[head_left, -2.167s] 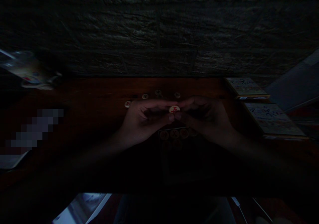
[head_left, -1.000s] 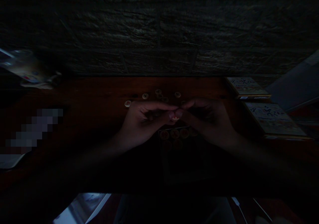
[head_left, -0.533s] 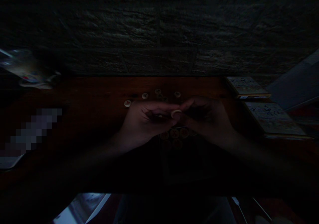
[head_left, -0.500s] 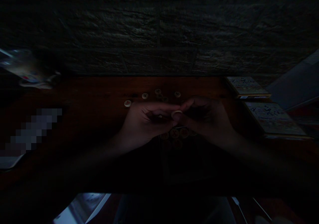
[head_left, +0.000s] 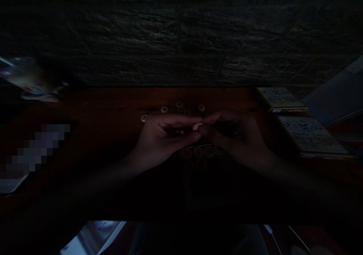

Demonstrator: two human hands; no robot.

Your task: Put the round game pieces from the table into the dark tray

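Between my fingertips is a pale round Chinese chess piece [head_left: 197, 126], raised above the table. My left hand [head_left: 161, 136] pinches it from the left, thumb below and forefinger above. My right hand [head_left: 238, 134] closes on the same piece from the right. Below my hands several Chinese chess pieces [head_left: 198, 152] lie in rows inside a dark shallow tray or box [head_left: 188, 200], its shape mostly lost in shadow. Beyond my hands, loose pieces are scattered on the wooden table, among them one at the left [head_left: 164, 109] and one at the right [head_left: 201, 107].
Two flat printed boxes [head_left: 283, 98] lie at the right. A transparent cup [head_left: 31, 77] stands at the far left, with a blurred-out flat object [head_left: 36, 149] nearer. A dark stone wall [head_left: 181, 36] closes off the table's back edge. The scene is very dim.
The held piece has turned between my fingers and shifted slightly left. My left thumb has moved a little; both hands otherwise stay in place.
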